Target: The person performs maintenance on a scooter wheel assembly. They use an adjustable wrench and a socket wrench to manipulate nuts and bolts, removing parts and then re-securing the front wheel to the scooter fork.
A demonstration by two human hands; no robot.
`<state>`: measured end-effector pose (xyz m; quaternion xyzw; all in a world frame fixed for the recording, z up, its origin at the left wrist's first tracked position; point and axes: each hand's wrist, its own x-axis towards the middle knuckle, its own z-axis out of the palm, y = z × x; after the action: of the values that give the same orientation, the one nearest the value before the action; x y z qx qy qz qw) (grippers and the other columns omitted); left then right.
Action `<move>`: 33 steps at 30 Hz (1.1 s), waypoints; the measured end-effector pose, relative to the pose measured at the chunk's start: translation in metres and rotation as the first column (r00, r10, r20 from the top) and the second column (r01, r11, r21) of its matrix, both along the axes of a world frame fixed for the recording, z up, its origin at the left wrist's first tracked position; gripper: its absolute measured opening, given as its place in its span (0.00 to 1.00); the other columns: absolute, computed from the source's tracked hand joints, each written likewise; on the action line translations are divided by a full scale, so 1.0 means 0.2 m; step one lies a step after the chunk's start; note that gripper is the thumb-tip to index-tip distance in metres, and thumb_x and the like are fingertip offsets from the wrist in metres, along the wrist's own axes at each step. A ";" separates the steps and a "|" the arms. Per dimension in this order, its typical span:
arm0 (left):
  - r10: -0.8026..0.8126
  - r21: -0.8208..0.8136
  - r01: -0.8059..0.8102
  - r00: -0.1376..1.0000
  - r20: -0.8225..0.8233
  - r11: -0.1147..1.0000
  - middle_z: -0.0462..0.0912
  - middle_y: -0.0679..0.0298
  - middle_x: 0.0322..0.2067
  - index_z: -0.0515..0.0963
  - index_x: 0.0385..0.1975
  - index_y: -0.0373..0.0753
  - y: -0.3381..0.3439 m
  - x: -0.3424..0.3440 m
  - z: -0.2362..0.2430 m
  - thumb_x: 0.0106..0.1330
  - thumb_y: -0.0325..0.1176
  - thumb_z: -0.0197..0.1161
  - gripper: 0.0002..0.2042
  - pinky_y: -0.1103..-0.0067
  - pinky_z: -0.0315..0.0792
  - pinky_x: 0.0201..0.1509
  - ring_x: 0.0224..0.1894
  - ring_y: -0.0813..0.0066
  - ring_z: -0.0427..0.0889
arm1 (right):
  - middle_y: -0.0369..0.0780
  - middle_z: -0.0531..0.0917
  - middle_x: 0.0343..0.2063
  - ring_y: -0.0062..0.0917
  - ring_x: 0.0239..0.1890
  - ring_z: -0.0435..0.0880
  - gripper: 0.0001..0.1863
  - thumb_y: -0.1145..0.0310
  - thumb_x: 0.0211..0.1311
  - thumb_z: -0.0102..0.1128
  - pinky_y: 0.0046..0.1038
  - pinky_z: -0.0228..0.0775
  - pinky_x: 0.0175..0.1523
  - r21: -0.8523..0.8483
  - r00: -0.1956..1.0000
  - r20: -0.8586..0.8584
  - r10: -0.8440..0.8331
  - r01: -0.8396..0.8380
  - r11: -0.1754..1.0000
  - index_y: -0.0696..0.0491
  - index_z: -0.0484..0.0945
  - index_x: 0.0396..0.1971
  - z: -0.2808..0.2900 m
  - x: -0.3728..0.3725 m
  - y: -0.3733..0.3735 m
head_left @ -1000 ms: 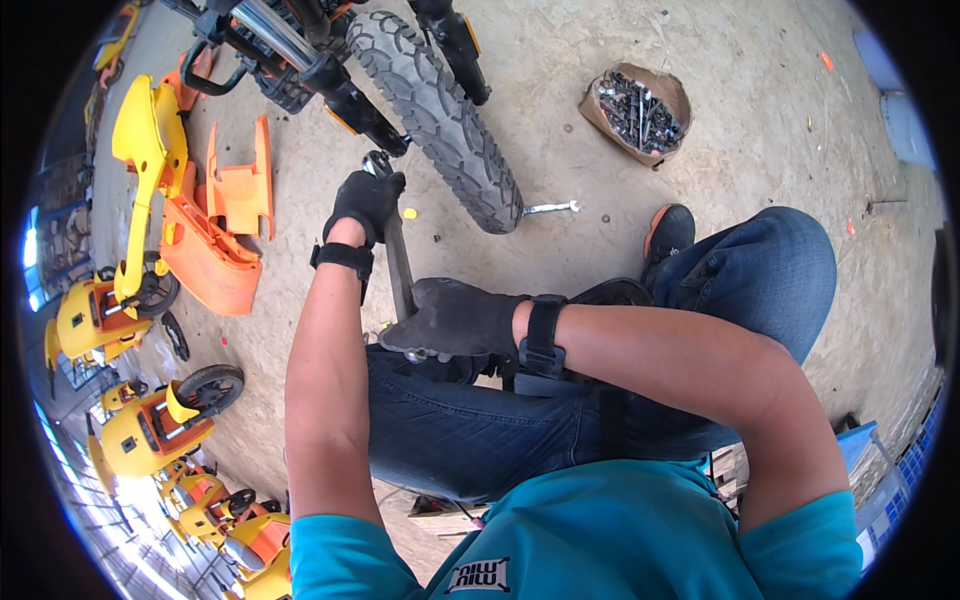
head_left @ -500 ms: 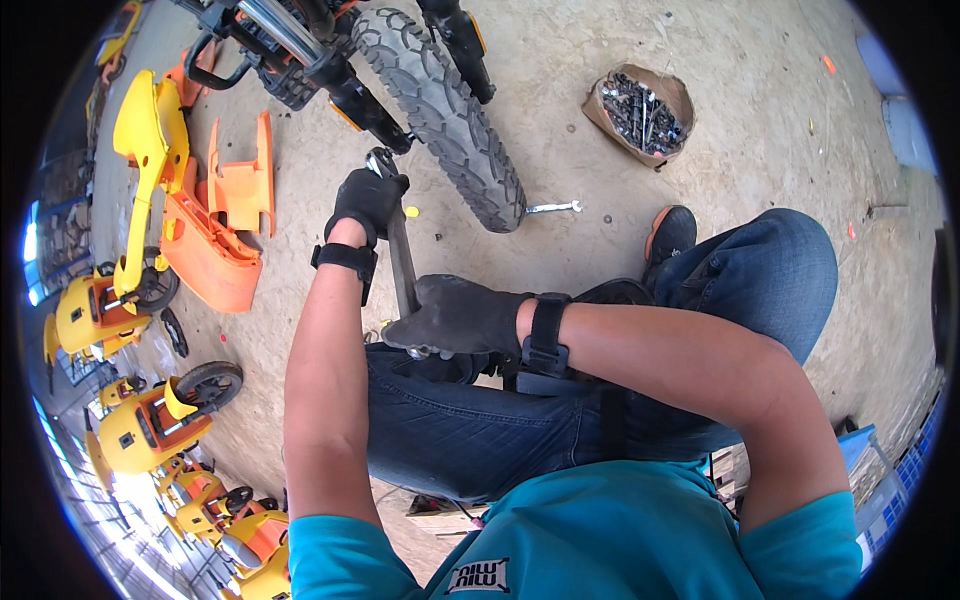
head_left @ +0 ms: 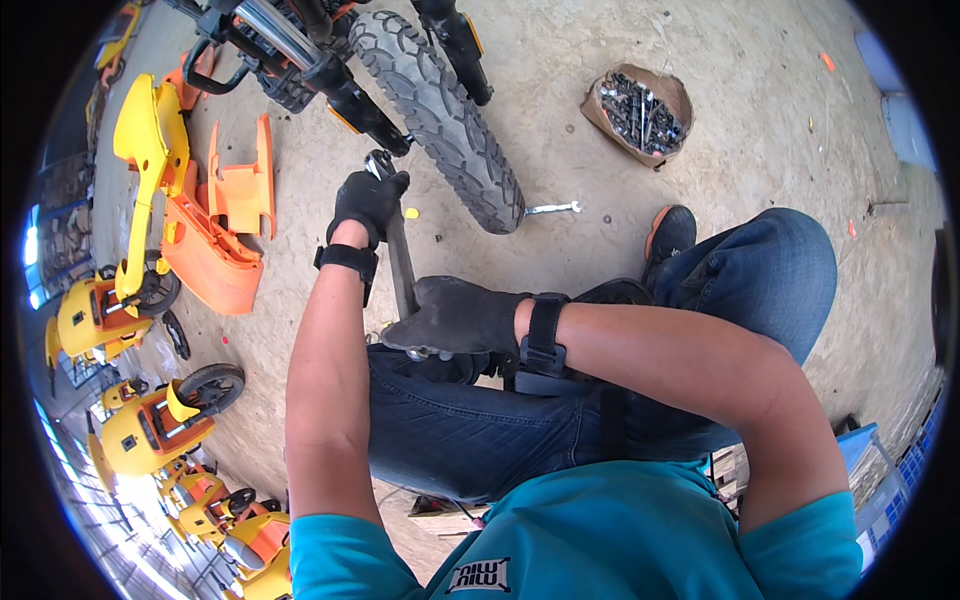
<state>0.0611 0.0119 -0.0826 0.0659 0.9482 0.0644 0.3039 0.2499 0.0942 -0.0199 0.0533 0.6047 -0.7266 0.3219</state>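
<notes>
A long steel wrench slants down between my gloved hands. My left hand is closed on it near its upper head, just below the black fork leg beside the knobbly front tyre; whether the head touches the fork is hard to tell. My right hand wraps the lower end over my thigh. A smaller silver wrench lies on the floor by the tyre, and a small yellow round piece is just right of my left hand.
A brown paper bag of metal hardware sits at upper right. Yellow and orange body panels lie to the left, with several yellow scooters beyond. My bent right leg is at the right, beside a blue object.
</notes>
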 end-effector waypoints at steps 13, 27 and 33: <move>0.011 0.100 -0.025 0.990 0.138 0.995 0.83 0.50 0.26 0.79 0.30 0.32 -0.04 -0.02 -0.06 0.54 0.46 0.60 0.19 0.69 0.75 0.38 0.31 0.58 0.83 | 0.49 0.81 0.19 0.33 0.26 0.82 0.27 0.48 0.45 0.62 0.31 0.72 0.35 0.088 1.000 -0.015 -0.001 0.002 0.996 0.64 0.79 0.20 -0.16 0.04 -0.06; -0.017 -0.014 0.016 0.999 -0.041 1.000 0.82 0.49 0.27 0.80 0.31 0.32 0.03 0.04 0.01 0.54 0.49 0.61 0.22 0.68 0.74 0.39 0.33 0.55 0.83 | 0.44 0.81 0.16 0.28 0.19 0.81 0.24 0.50 0.45 0.63 0.28 0.72 0.28 0.061 0.999 0.038 0.006 -0.009 0.998 0.61 0.80 0.18 -0.08 0.02 -0.01; 0.007 0.018 -0.006 0.999 -0.049 1.000 0.83 0.50 0.28 0.80 0.31 0.32 0.01 0.03 -0.02 0.54 0.53 0.61 0.24 0.68 0.74 0.39 0.33 0.55 0.82 | 0.39 0.78 0.18 0.24 0.22 0.78 0.21 0.51 0.49 0.60 0.26 0.69 0.30 0.065 0.996 0.033 0.087 -0.089 0.994 0.56 0.75 0.22 -0.10 0.01 -0.01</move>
<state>0.0667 0.0132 -0.0859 0.0673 0.9550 0.0722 0.2796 0.2521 0.0912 -0.0391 0.0482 0.6254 -0.6901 0.3609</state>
